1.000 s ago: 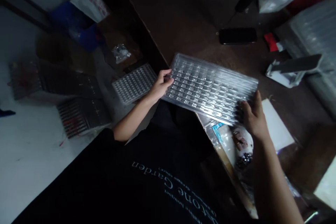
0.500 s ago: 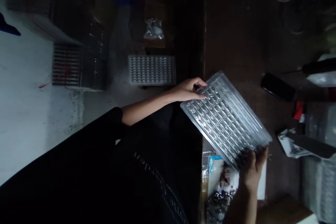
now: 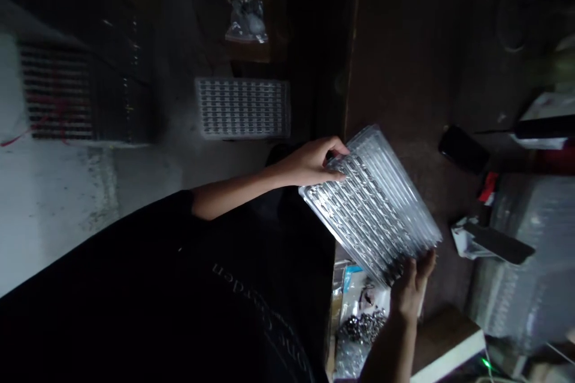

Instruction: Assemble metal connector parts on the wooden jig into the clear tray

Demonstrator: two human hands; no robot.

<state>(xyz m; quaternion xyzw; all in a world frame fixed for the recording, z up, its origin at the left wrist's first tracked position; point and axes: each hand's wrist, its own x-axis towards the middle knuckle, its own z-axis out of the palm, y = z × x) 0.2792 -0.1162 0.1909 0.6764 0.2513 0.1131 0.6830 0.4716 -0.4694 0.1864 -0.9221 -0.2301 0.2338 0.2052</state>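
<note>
A clear plastic tray (image 3: 372, 206) with ridged rows is held tilted in front of my body, over the table edge. Small shiny metal pieces fill its rows on the near side, while the grooves along the far side look bare. My left hand (image 3: 321, 161) pinches the upper left end, thumb on top and fingers at the rim. My right hand (image 3: 411, 284) grips the opposite lower end, its fingertips partly in shadow. Below the tray, near my right forearm, lies a plastic bag of small dark metal parts (image 3: 363, 329).
Another filled tray (image 3: 243, 109) lies to the left, below a clear bag (image 3: 248, 19). Stacked trays (image 3: 58, 93) stand at far left. On the dark table (image 3: 395, 72) are a black phone-like object (image 3: 463, 148), a red item (image 3: 488, 187) and plastic-wrapped stacks (image 3: 530, 251). A box (image 3: 449, 341) sits lower right.
The view has shifted, so most things sit further left. Both hands keep hold of the tray, which looks slightly more tilted.
</note>
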